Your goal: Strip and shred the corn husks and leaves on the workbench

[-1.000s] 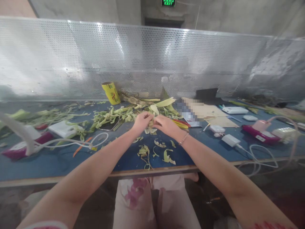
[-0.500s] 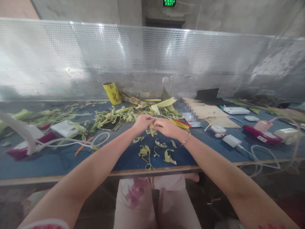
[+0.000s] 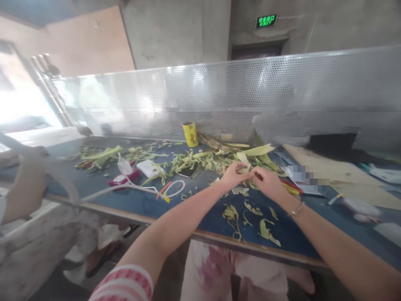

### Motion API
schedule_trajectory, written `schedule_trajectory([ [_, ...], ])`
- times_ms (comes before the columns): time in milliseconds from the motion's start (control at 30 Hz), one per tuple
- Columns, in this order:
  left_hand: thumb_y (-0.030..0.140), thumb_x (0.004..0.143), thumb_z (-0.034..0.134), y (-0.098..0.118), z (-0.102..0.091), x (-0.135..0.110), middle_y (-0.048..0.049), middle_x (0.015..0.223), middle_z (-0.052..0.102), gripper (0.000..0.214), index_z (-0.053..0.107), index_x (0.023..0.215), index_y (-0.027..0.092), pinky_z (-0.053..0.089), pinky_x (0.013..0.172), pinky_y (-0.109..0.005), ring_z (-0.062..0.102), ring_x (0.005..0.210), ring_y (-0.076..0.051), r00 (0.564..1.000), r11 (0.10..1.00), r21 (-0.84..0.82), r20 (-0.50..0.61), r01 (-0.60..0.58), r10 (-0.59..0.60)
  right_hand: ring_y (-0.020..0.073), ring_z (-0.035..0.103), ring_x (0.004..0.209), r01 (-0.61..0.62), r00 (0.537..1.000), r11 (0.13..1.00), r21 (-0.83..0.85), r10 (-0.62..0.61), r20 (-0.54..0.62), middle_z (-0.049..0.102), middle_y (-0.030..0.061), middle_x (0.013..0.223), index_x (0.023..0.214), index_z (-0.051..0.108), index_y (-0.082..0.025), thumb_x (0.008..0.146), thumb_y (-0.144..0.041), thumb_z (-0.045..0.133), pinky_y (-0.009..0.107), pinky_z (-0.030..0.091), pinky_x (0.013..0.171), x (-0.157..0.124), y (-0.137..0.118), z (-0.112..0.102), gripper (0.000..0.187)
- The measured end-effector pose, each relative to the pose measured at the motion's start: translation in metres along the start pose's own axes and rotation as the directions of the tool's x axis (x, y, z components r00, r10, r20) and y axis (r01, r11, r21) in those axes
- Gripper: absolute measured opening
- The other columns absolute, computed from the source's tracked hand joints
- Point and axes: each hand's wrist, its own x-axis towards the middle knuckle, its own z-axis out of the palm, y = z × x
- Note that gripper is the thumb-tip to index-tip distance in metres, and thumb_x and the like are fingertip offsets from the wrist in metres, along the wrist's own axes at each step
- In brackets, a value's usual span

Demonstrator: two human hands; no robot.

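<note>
The left hand and right hand are pinching a thin pale leaf strip between closed fingertips, right where they are meeting, and, being so flimsy, it is probably risking tearing crookedly or slipping into the scraps lying just beneath the fingers.

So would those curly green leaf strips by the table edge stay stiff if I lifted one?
Probably not: the curly green leaf strips lie bent and twisted on the blue table top, so they'd likely flop. Being narrow slivers, they look light. They may tear easily, like the pale leaf piece the left hand and right hand pinch.
</note>
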Motion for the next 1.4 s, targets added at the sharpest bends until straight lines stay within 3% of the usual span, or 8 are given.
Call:
schedule_trajectory([
  [133,0.032,0.053,0.079,-0.007,-0.002,0.003,-0.0045,0.091,0.059,0.048,0.051,0.088,0.015,0.046,0.067,-0.025,0.056,0.072,-0.009,0.995,0.998,-0.04,-0.083,-0.049,0.046,0.0131,0.047,0.052,-0.021,0.999,1.0,-0.018,0.021,-0.028,0.051,-0.0002,0.057,0.066,0.048,-0.019,0.082,-0.029,0.044,0.026,0.036,0.052,0.0,0.005,0.004,0.019],
  [267,0.033,0.053,0.078,-0.005,-0.002,0.002,-0.0017,0.074,0.059,0.049,0.05,0.089,0.014,0.045,0.063,-0.025,0.057,0.064,-0.01,0.998,0.989,-0.142,-0.04,-0.043,0.038,0.0138,0.047,0.052,-0.058,0.997,0.998,-0.002,0.058,-0.055,0.051,0.0,0.056,0.065,0.047,-0.02,0.083,-0.032,0.043,0.026,0.037,0.052,-0.001,0.005,0.002,0.022],
  [400,0.03,0.047,0.081,-0.002,-0.001,0.002,0.0012,0.068,0.057,0.053,0.047,0.086,0.016,0.046,0.057,-0.026,0.057,0.056,-0.01,0.997,0.968,-0.251,-0.08,-0.005,-0.015,0.0164,0.052,0.059,-0.059,0.998,0.997,0.051,0.06,-0.028,0.057,0.0032,0.064,0.07,0.049,-0.021,0.083,-0.032,0.041,0.028,0.04,0.058,0.0,0.007,0.002,0.019],
  [733,0.011,0.052,0.072,-0.009,-0.004,0.011,-0.0019,0.083,0.059,0.04,0.054,0.087,0.014,0.046,0.06,-0.024,0.056,0.063,-0.009,0.993,0.99,-0.139,-0.116,0.005,-0.021,0.017,0.053,0.064,-0.073,0.997,0.993,0.094,0.072,0.008,0.057,0.004,0.071,0.078,0.051,-0.019,0.083,-0.029,0.041,0.03,0.042,0.065,0.003,0.01,0.004,0.015],
  [967,0.009,0.056,0.069,-0.008,-0.012,0.009,-0.0004,0.072,0.058,0.033,0.056,0.086,0.014,0.044,0.055,-0.022,0.054,0.058,-0.009,0.987,0.999,-0.042,-0.162,0.003,-0.01,0.0181,0.053,0.069,-0.093,0.994,0.984,0.153,0.084,0.064,0.056,0.0046,0.077,0.087,0.049,-0.019,0.083,-0.027,0.041,0.034,0.045,0.067,0.002,0.019,0.021,0.012],
  [1133,0.012,0.057,0.07,-0.002,-0.015,0.008,0.0002,0.069,0.058,0.032,0.056,0.086,0.014,0.042,0.055,-0.021,0.053,0.059,-0.009,0.979,1.0,0.001,-0.203,0.001,0.0,0.0169,0.053,0.073,-0.151,0.989,0.955,0.254,0.146,0.039,0.05,0.0094,0.097,0.114,0.042,-0.019,0.081,-0.025,0.045,0.037,0.051,0.066,-0.002,0.026,0.029,0.033],
  [1300,0.016,0.055,0.073,0.0,-0.011,0.006,0.0011,0.07,0.059,0.037,0.054,0.086,0.016,0.044,0.058,-0.022,0.056,0.061,-0.01,0.98,0.999,-0.04,-0.199,0.01,-0.017,0.0164,0.054,0.077,-0.157,0.985,0.923,0.35,0.172,-0.012,0.038,0.0147,0.117,0.125,0.037,-0.023,0.08,-0.022,0.046,0.036,0.055,0.062,-0.003,0.016,0.025,0.046],
  [1400,0.021,0.054,0.075,0.0,-0.009,0.005,0.002,0.066,0.058,0.04,0.053,0.086,0.015,0.044,0.058,-0.023,0.056,0.059,-0.01,0.99,0.995,-0.098,-0.135,0.023,-0.037,0.0191,0.055,0.088,-0.155,0.984,0.923,0.353,0.176,-0.028,0.032,0.0157,0.127,0.13,0.034,-0.024,0.079,-0.024,0.049,0.036,0.056,0.065,-0.002,0.011,0.022,0.053],
])
